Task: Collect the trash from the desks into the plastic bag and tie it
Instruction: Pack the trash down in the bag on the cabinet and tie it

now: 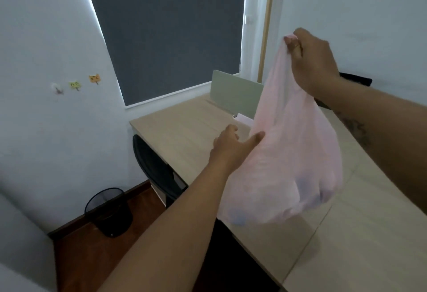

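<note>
Head view: the plastic bag (288, 164) hung straight below the right hand (312, 60) pinching its top; the open left hand (231, 148) touched its side.

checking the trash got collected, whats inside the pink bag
Through the thin bag, gripped at the top by the right hand, pale and bluish shapes sag at the bottom. The plastic blurs them, so what they are cannot be told.

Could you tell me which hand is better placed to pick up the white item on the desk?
Probably the left. The left hand holds nothing and lies near the white item, its thumb against the plastic bag. The right hand is occupied, gripping the bag's top above the desk.
</note>
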